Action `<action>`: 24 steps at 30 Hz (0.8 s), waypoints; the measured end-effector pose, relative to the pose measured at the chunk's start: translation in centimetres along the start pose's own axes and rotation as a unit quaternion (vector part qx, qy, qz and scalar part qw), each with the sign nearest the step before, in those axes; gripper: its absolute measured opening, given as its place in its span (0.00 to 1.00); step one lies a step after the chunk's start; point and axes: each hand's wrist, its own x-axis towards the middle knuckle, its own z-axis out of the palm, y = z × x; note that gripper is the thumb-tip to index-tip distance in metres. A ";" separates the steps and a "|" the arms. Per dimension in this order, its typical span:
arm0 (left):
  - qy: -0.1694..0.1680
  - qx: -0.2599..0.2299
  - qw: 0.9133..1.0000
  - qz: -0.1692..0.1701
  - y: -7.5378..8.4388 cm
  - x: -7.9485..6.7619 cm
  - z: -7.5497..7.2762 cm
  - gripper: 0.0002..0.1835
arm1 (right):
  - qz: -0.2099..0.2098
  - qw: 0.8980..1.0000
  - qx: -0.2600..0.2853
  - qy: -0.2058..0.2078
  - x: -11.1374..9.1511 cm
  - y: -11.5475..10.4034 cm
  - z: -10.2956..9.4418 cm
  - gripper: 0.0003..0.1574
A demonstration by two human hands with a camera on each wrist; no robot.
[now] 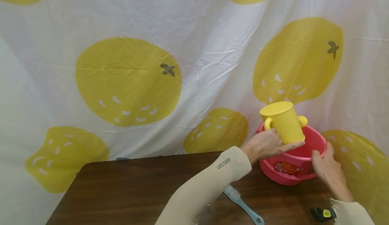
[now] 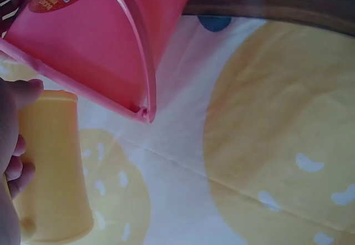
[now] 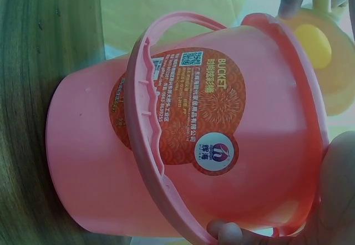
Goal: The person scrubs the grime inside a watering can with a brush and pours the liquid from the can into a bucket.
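A yellow cup (image 1: 285, 123) with a loop handle on one side and a rounded knob on the other is tilted over the bucket's left side. My left hand (image 1: 268, 144) grips it by the handle side, with a finger stretched along its lower end. The pink bucket (image 1: 314, 142) stands on the table, a red paper label (image 3: 199, 112) on its wall. Its carrying handle (image 3: 145, 139) hangs down across the front. My right hand (image 1: 329, 167) holds the bucket's rim at the right, thumb and fingers on either side of the wall. The bucket's bottom is hidden.
A light blue brush (image 1: 243, 205) with white bristles lies on the dark wooden table (image 1: 130, 188), partly covered by the left sleeve. Behind the table hangs a white cloth (image 1: 194, 93) printed with large yellow fruit. A small black device (image 1: 322, 215) is by the right wrist.
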 end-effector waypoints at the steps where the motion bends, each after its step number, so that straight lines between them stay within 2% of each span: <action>1: 0.001 -0.022 1.000 -0.012 -0.1 -0.1 0.0 0.41 | 0.000 1.000 0.002 -0.002 0.0 -0.1 0.0 0.48; 5: 0.007 -0.121 0.991 -0.060 -0.3 -0.5 0.3 0.39 | -0.002 1.000 0.000 -0.003 0.0 -0.1 0.1 0.48; 10: 0.042 -0.206 0.970 -0.120 -0.4 -0.8 0.8 0.35 | -0.014 1.000 -0.008 0.003 0.0 0.1 -0.1 0.48; 13: 0.072 -0.212 0.962 -0.155 -0.3 -1.0 0.9 0.33 | -0.019 1.000 -0.011 0.007 0.2 0.3 -0.2 0.48; 16: 0.085 -0.202 0.957 -0.189 -0.4 -1.1 0.7 0.32 | -0.019 1.000 -0.012 0.009 0.3 0.3 -0.1 0.48; 24: 0.037 -0.230 0.938 -0.256 -0.8 -1.2 -0.1 0.39 | -0.016 1.000 -0.013 0.010 0.2 0.3 0.0 0.48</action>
